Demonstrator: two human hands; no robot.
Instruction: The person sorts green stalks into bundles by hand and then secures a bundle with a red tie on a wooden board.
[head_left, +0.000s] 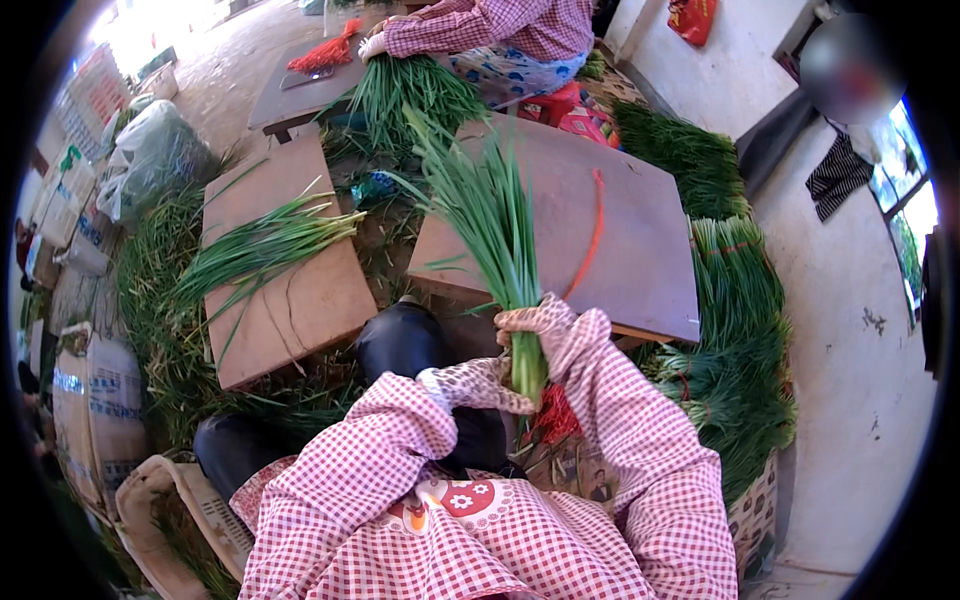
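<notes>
A thick bunch of long green chives (505, 240) stands tilted in front of me, its pale cut ends low and its leaf tips pointing away. My right hand (545, 325), in a patterned glove, is wrapped round the stems just above the ends. Lower down, my left hand (475, 388), in the same sort of glove, presses its fingers against the stem ends. Beyond the bunch, one red tie strip (590, 235) lies on the right-hand board (640, 270). More red strips (556, 415) lie in a heap below my right hand.
Loose chives (275, 240) rest on the left board (250, 350). Tied bundles (735, 270) are stacked along the right wall. Leaf scraps (155, 300) cover the floor at left, near a white crate (190, 510) and a plastic bag (155, 160). Across from me another person (490, 35) handles chives.
</notes>
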